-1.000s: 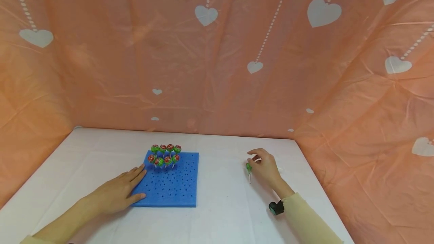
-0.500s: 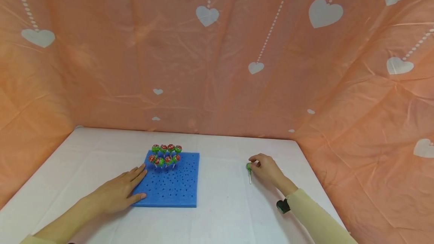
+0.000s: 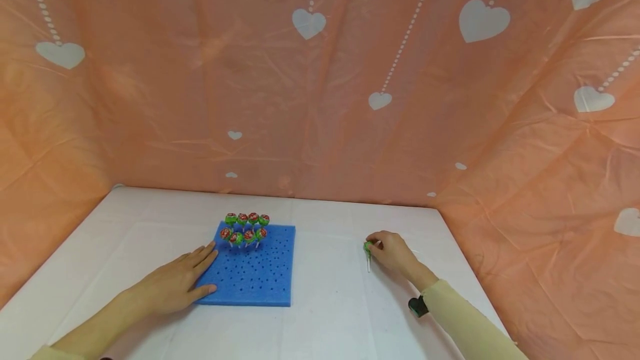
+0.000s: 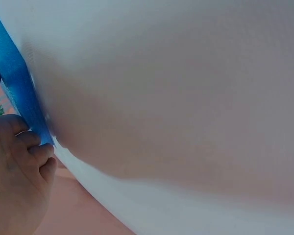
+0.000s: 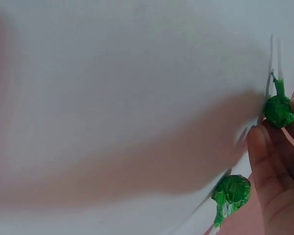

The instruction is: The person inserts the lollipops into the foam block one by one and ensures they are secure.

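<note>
My left hand (image 3: 172, 285) rests with straight fingers on the left edge of a blue foam board (image 3: 265, 271) dotted with small holes. In the left wrist view its fingertips lie along the foam's side. Several red-and-green lollipops (image 3: 249, 236) stand on their sticks in two rows at the board's back left. Over on the right, my right hand (image 3: 395, 251) pinches a green-wrapped lollipop (image 5: 279, 111) by its head, its white stick pointing toward me on the table. A second green-wrapped lollipop (image 5: 232, 190) lies beside that hand, its head hidden in the head view.
White cloth covers the table (image 3: 320, 326). An orange curtain (image 3: 270, 99) with white hearts hangs along the back and both sides. A dark wrist camera (image 3: 418, 306) sits on my right wrist.
My right hand's fingers have come down and closed around the lollipop's head, and the wrist has shifted slightly right. The left hand and the board have stayed put.
</note>
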Available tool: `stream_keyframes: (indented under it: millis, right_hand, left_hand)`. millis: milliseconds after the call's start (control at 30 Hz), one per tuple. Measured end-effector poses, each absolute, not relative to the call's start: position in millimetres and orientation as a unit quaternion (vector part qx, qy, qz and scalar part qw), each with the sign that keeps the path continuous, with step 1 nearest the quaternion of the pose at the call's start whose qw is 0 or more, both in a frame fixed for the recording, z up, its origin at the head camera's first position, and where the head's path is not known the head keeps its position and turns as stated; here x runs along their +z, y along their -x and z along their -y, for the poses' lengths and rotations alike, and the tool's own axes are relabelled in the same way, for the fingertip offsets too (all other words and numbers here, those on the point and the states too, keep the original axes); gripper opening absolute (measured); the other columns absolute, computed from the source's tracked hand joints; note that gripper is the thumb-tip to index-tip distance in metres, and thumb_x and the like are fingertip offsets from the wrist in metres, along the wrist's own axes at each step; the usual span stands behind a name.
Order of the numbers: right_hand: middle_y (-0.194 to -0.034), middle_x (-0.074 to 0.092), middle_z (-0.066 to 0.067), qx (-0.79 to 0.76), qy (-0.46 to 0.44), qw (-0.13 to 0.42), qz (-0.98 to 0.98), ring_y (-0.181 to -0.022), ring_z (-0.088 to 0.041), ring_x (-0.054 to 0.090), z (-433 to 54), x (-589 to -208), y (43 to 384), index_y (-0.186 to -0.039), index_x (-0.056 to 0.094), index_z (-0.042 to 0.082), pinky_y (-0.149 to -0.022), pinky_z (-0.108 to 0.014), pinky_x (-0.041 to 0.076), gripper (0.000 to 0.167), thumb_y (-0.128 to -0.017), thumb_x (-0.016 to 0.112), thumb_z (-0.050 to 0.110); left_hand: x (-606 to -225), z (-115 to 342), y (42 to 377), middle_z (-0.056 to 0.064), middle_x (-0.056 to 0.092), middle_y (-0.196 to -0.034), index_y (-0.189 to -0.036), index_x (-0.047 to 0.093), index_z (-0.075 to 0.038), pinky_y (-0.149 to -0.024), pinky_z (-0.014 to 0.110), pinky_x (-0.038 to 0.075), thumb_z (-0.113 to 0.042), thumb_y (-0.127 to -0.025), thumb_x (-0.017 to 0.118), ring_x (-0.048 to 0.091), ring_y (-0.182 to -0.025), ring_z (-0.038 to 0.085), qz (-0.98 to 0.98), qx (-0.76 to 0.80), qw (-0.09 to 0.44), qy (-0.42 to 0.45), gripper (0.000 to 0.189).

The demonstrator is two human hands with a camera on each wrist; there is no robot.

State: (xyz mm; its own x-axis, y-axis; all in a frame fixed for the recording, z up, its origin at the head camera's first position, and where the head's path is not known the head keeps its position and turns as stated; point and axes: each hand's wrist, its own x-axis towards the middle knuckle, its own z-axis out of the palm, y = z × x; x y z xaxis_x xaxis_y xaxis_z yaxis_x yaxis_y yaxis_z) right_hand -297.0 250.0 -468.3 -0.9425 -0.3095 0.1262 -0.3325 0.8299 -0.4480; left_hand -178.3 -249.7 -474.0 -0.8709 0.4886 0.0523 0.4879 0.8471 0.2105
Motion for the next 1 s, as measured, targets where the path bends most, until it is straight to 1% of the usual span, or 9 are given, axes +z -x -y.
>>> stream_keyframes:
  millis: [233,333,467,700,867,1000]
  right_hand:
    - [-0.093,0.071,0.000,0.240,-0.174,0.039,0.954,-0.080,-0.010,0.062,-250,-469,296,-0.109,0.078,0.004,-0.073,-0.030,0.055,0.015,-0.095,0.074,0.009]
    - [-0.094,0.072,-0.001,0.244,-0.172,0.044,0.953,-0.080,-0.011,0.062,-250,-469,295,-0.109,0.078,0.004,-0.074,-0.031,0.055,0.016,-0.095,0.075,0.009]
    - [-0.097,0.073,-0.004,0.252,-0.167,0.051,0.952,-0.081,-0.012,0.063,-251,-468,293,-0.111,0.078,0.003,-0.074,-0.032,0.055,0.018,-0.094,0.075,0.009]
    - [-0.098,0.073,-0.006,0.283,-0.171,0.083,0.940,-0.081,-0.016,0.067,-251,-466,289,-0.108,0.078,0.004,-0.074,-0.033,0.058,0.017,-0.092,0.075,0.007]
    - [-0.096,0.073,-0.004,0.315,-0.172,0.097,0.928,-0.080,-0.015,0.068,-251,-464,286,-0.107,0.078,0.006,-0.075,-0.030,0.059,0.016,-0.091,0.076,0.007]
    - [-0.097,0.073,-0.005,0.337,-0.184,0.115,0.916,-0.081,-0.016,0.070,-249,-463,282,-0.106,0.078,0.005,-0.075,-0.027,0.060,0.017,-0.089,0.077,0.002]
  left_hand:
    - [-472,249,179,0.032,0.037,-0.160,-0.149,0.048,0.010,-0.114,0.064,0.040,-0.056,-0.103,0.057,0.042,-0.142,0.053,-0.962,0.109,0.008,-0.251,0.081]
    - [-472,249,179,0.031,0.036,-0.161,-0.150,0.047,0.009,-0.115,0.063,0.039,-0.057,-0.103,0.056,0.041,-0.144,0.052,-0.963,0.111,0.010,-0.247,0.081]
    - [-472,249,178,0.031,0.037,-0.160,-0.149,0.048,0.010,-0.114,0.063,0.040,-0.056,-0.103,0.056,0.042,-0.143,0.052,-0.961,0.111,0.005,-0.253,0.081]
    - [-472,250,178,0.033,0.037,-0.159,-0.148,0.048,0.011,-0.113,0.065,0.040,-0.054,-0.103,0.059,0.042,-0.142,0.054,-0.960,0.112,0.005,-0.258,0.080]
    - [-471,249,177,0.034,0.036,-0.159,-0.148,0.048,0.011,-0.113,0.066,0.039,-0.054,-0.103,0.058,0.041,-0.142,0.055,-0.960,0.113,0.010,-0.257,0.080]
    - [-470,249,177,0.033,0.037,-0.160,-0.149,0.048,0.011,-0.113,0.065,0.039,-0.055,-0.103,0.057,0.041,-0.142,0.054,-0.960,0.113,0.008,-0.256,0.080]
